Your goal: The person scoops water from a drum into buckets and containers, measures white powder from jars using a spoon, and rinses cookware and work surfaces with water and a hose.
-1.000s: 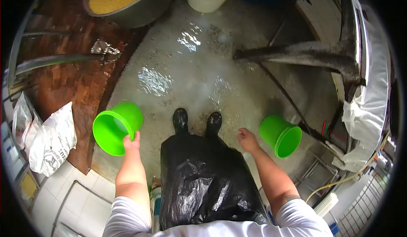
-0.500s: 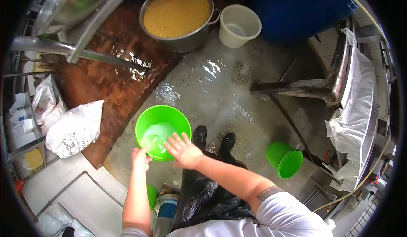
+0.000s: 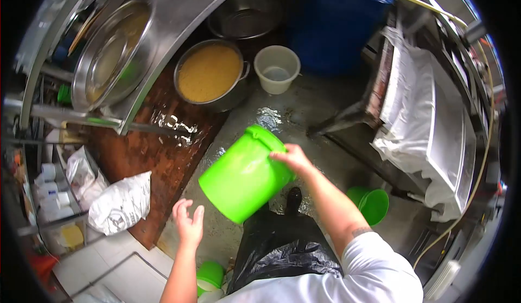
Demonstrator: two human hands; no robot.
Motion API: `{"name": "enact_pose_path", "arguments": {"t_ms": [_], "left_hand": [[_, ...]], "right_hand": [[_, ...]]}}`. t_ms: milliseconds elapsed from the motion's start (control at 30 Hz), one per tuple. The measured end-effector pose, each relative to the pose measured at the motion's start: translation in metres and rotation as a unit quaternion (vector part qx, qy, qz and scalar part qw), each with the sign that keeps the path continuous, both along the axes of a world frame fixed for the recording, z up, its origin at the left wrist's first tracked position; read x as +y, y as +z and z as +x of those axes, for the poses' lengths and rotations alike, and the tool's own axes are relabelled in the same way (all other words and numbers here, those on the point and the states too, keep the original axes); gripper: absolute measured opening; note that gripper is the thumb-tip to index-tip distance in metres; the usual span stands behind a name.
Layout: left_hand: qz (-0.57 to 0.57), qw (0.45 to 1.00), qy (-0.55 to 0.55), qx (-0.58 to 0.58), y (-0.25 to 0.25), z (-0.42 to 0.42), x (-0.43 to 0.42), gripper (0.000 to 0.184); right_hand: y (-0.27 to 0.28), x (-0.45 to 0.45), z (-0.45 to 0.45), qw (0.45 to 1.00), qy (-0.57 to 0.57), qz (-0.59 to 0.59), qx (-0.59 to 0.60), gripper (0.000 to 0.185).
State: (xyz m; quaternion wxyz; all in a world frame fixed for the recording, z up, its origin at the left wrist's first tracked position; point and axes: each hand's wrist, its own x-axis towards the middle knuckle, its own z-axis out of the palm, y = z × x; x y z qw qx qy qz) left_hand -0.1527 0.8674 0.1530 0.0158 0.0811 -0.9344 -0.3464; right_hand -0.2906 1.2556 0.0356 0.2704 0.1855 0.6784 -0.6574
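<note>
A bright green bucket (image 3: 244, 174) hangs tipped on its side in front of me, its base toward the lower left and its rim toward the upper right. My right hand (image 3: 292, 159) grips it at the rim, thumb on the outer wall. The inside of the bucket is hidden from view. Off the bucket's lower left side, my left hand (image 3: 188, 222) is in the air with its fingers apart, holding nothing.
Beyond stand a large pot of yellow grainy food (image 3: 210, 72) and a white bucket (image 3: 277, 69). Another green bucket (image 3: 374, 206) lies on the wet floor at right. A white bag (image 3: 120, 204) is at left, near a steel counter (image 3: 179, 10).
The green bucket, upright with cloudy liquid before, is now raised and tipped over. My left hand has let go of it, and my right hand has taken its rim. The view has shifted.
</note>
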Motion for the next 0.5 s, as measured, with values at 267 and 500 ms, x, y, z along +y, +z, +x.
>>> {"name": "enact_pose_path", "arguments": {"t_ms": [267, 500], "left_hand": [[-0.096, 0.98, 0.029, -0.17, 0.009, 0.079, -0.013, 0.032], [-0.027, 0.977, -0.081, -0.197, 0.044, 0.062, 0.06, 0.029]], "right_hand": [[0.046, 0.122, -0.059, 0.982, -0.109, -0.15, 0.04, 0.048], [0.007, 0.112, 0.046, 0.998, -0.055, -0.017, -0.021, 0.048]]}}
